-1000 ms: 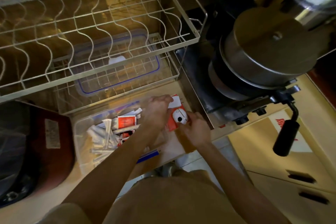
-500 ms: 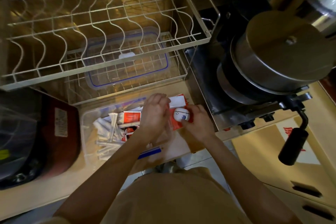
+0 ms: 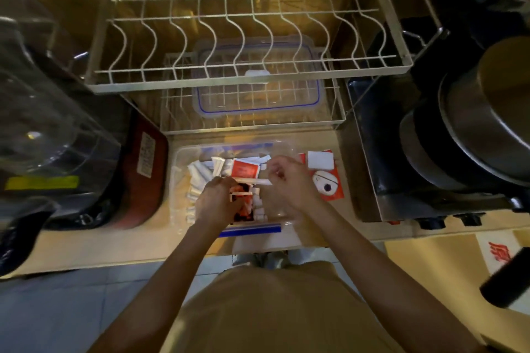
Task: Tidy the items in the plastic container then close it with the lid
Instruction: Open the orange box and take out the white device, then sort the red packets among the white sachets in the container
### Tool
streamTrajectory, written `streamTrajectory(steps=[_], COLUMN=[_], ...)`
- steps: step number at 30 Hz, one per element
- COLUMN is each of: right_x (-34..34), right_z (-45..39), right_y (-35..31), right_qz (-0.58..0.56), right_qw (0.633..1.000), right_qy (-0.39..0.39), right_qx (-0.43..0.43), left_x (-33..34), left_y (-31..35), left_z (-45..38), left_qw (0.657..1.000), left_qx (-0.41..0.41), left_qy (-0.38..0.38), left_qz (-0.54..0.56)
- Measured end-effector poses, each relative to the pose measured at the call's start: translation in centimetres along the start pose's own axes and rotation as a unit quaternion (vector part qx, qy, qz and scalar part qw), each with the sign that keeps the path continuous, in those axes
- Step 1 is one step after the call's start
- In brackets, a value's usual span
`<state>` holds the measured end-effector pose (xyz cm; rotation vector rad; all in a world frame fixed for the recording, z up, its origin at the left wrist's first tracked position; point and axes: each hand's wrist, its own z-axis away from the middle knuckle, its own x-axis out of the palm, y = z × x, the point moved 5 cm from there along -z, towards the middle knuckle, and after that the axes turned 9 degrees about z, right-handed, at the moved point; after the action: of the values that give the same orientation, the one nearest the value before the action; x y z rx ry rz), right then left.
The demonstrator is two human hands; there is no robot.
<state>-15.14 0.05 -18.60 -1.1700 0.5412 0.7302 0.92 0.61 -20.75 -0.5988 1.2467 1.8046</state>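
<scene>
A clear plastic container [image 3: 179, 157] with a blue front strip sits on the counter, filled with white and red sachets [image 3: 200, 173]. Over it, my left hand [image 3: 213, 203] is closed on a small red and white packet [image 3: 240, 194]. My right hand [image 3: 289, 180] pinches a long white sachet [image 3: 253, 181] above the container's middle. The clear lid [image 3: 255, 100] with a blue seal lies in the lower wire rack behind the container. A red card with a white round device [image 3: 327, 183] rests on the counter to the right of the container.
A white wire dish rack [image 3: 249, 77] overhangs the back of the counter. A steel stove unit with a lidded pot [image 3: 473, 129] stands right. A red and black appliance [image 3: 134, 180] and a clear jug [image 3: 43, 112] crowd the left. A black pan handle [image 3: 504, 278] juts out lower right.
Both hands have left the red card with the round device, which now lies beside the container, and moved left over the container, each taking hold of a sachet. The camera shifted rightward.
</scene>
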Motion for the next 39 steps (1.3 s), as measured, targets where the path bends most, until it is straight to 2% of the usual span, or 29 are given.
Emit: streamTrajectory(steps=[4, 8, 11, 15, 18, 24, 26, 31, 33, 35, 37, 39], right_x=[2.4, 4.2, 5.1, 6.0, 6.4, 5.2, 4.3, 2.7, 3.0, 3.6, 4.4, 5.1], right_z=[-2.1, -4.0, -5.1, -5.4, -5.1, -5.0, -4.5, -1.4, 0.4, 2.0, 2.5, 2.3], right_y=[-0.6, 0.2, 0.9, 1.0, 1.1, 0.4, -0.4, -2.4, -2.9, -3.2, -3.0, -2.5], right_qz=[0.102, 0.177, 0.196, 0.216, 0.193, 0.022, -0.007, 0.022, 0.080, 0.159, 0.216, 0.225], right_qw=[0.994, 0.983, 0.978, 0.974, 0.979, 0.996, 0.997, 0.996, 0.991, 0.971, 0.955, 0.955], right_qy=[-0.021, -0.034, -0.045, -0.038, -0.020, -0.012, 0.014, 0.085, 0.082, 0.084, 0.039, -0.036], right_qx=[-0.017, 0.020, 0.055, 0.049, 0.067, 0.083, 0.080, 0.002, -0.064, -0.157, -0.200, -0.187], left_x=[0.5, 1.2, 1.4, 1.4, 1.4, 1.3, 1.2, 1.1, 1.0, 0.7, 0.5, 0.4], left_y=[-1.1, -1.6, -1.7, -1.8, -1.8, -2.2, -2.3, -2.4, -2.2, -1.8, -1.8, -2.1], left_z=[-0.4, -0.5, -0.6, -0.7, -0.9, -1.1, -1.2, -1.2, -1.2, -1.2, -1.2, -1.2], left_qw=[0.999, 0.998, 0.999, 0.999, 0.999, 0.996, 0.994, 0.990, 0.991, 0.991, 0.989, 0.987], left_qx=[-0.035, -0.047, -0.042, -0.040, -0.031, -0.047, -0.053, -0.075, -0.066, -0.053, -0.053, -0.058], left_qy=[-0.016, -0.020, -0.020, -0.027, -0.030, -0.042, -0.046, -0.051, -0.057, -0.061, -0.057, -0.053], left_qz=[-0.026, -0.024, -0.022, -0.019, -0.005, 0.060, 0.081, 0.110, 0.101, 0.104, 0.126, 0.143])
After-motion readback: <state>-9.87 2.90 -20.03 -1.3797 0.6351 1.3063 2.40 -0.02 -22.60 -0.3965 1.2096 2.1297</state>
